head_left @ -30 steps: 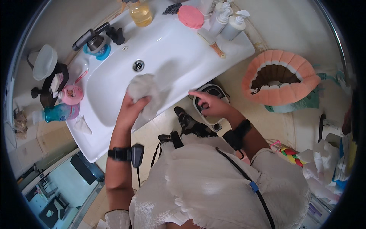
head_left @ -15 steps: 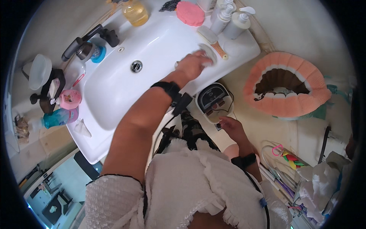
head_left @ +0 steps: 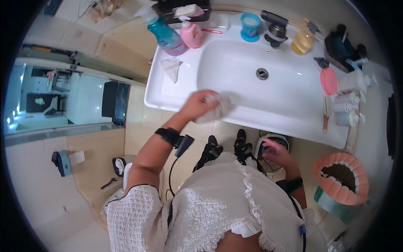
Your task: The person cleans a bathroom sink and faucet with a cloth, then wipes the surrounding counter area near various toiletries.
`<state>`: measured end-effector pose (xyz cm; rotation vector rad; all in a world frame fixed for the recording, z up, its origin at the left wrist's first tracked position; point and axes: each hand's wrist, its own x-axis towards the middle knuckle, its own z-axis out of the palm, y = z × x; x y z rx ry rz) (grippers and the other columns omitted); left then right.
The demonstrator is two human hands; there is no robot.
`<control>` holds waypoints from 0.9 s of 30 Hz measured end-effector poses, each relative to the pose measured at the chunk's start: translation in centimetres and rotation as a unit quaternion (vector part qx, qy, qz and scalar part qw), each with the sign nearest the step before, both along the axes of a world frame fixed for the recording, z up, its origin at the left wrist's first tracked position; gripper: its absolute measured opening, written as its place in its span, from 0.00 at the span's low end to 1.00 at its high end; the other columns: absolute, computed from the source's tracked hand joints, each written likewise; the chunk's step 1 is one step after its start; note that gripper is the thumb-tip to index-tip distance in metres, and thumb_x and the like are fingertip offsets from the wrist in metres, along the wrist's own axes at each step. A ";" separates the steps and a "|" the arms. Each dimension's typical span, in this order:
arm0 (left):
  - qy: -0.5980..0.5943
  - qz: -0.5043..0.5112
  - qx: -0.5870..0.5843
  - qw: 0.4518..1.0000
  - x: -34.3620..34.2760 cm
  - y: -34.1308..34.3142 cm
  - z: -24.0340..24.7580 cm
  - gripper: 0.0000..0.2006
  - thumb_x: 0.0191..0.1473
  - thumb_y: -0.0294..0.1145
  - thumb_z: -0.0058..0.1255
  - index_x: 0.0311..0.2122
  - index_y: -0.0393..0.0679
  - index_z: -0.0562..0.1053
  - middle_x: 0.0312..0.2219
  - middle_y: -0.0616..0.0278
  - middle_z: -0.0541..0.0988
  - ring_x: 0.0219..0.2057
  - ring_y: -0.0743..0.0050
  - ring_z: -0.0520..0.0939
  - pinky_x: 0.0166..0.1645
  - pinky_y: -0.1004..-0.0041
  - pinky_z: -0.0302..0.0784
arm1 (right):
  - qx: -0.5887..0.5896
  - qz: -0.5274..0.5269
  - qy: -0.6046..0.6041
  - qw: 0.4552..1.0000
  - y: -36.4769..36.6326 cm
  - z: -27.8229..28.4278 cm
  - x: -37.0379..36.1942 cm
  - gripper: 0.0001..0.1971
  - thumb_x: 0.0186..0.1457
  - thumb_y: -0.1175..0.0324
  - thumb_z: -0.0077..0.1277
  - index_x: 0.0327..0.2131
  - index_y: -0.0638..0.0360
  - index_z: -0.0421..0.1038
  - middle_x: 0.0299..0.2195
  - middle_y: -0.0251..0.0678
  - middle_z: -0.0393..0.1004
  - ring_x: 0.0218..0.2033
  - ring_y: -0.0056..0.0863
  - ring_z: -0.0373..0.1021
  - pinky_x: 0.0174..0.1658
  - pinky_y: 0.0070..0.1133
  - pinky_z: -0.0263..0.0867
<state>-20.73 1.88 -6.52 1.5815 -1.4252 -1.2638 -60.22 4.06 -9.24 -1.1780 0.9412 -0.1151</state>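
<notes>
My left hand [head_left: 197, 105] is closed around a pale, crumpled cloth [head_left: 216, 111], slightly smeared by motion. It presses the cloth to the front rim of the white sink [head_left: 268, 122], left of the middle, and part of the cloth hangs over the edge. Lower on the right, my right hand [head_left: 277, 152] is held out with its fingers apart and nothing in them, above a white and dark foot bath [head_left: 275, 168] on the floor. On the sink's left ledge lies a folded white piece of cloth or tissue [head_left: 171, 70].
Along the back ledge stand a teal-purple bottle [head_left: 166, 38], a pink pump bottle [head_left: 191, 34], a blue cup [head_left: 250, 27], a faucet [head_left: 276, 33] and a yellow bottle [head_left: 303, 42]. Rightward are a pink sponge [head_left: 328, 82], a brush [head_left: 325, 122], pump bottles [head_left: 346, 103] and a peach-rimmed bin [head_left: 342, 176].
My view has swung left. My left hand has moved with the cloth from the sink's right ledge to its front rim at the left. My right hand stays low near the foot bath.
</notes>
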 end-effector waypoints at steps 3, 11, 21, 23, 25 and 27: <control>-0.076 0.202 -0.024 0.976 3.9 1.7 1.7 0.15 0.48 0.38 0.56 0.41 0.43 0.75 0.36 0.56 0.78 0.33 0.67 0.80 0.38 0.71 0.75 | -0.012 0.034 0.033 0.999 -0.7 -0.3 2.4 0.27 0.49 0.71 0.56 0.54 0.53 0.64 0.42 0.34 0.71 0.32 0.16 0.66 0.37 0.17 0.66; -0.114 -0.112 0.120 0.980 -3.7 -0.4 -2.0 0.17 0.55 0.41 0.48 0.49 0.51 0.70 0.45 0.55 0.73 0.40 0.68 0.77 0.47 0.69 0.72 | -0.111 0.003 0.017 0.994 -3.2 -0.1 6.0 0.12 0.56 0.74 0.47 0.45 0.62 0.70 0.28 0.29 0.72 0.30 0.13 0.67 0.37 0.15 0.64; 0.640 0.065 0.097 0.759 -8.9 -3.4 7.1 0.31 0.60 0.56 0.28 0.60 0.44 0.56 0.55 0.53 0.65 0.55 0.57 0.68 0.58 0.58 0.64 | -0.055 -0.227 -0.251 0.939 -10.2 8.4 7.9 0.27 0.56 0.66 0.49 0.58 0.59 0.55 0.53 0.36 0.62 0.49 0.21 0.61 0.52 0.22 0.59; 0.662 0.046 0.089 0.742 -9.8 -3.8 7.8 0.31 0.59 0.57 0.32 0.59 0.44 0.57 0.54 0.53 0.66 0.54 0.58 0.68 0.58 0.59 0.64 | -0.023 -0.200 -0.299 0.933 -10.7 9.0 9.5 0.28 0.55 0.65 0.51 0.58 0.59 0.55 0.53 0.37 0.62 0.50 0.21 0.61 0.52 0.22 0.59; 0.672 0.024 0.081 0.736 -10.8 -3.6 8.4 0.31 0.56 0.56 0.42 0.57 0.44 0.60 0.52 0.54 0.68 0.53 0.61 0.69 0.57 0.62 0.65 | -0.026 -0.167 -0.314 0.934 -11.0 9.0 11.0 0.27 0.54 0.67 0.52 0.57 0.59 0.57 0.51 0.36 0.65 0.49 0.20 0.63 0.51 0.21 0.60; 0.436 0.016 0.008 0.900 -11.2 -3.4 7.7 0.30 0.51 0.50 0.53 0.54 0.44 0.62 0.49 0.55 0.69 0.50 0.64 0.71 0.54 0.66 0.66 | -0.091 -0.132 -0.255 0.954 -10.8 7.6 11.7 0.23 0.54 0.70 0.52 0.53 0.61 0.61 0.46 0.34 0.69 0.45 0.19 0.66 0.48 0.20 0.62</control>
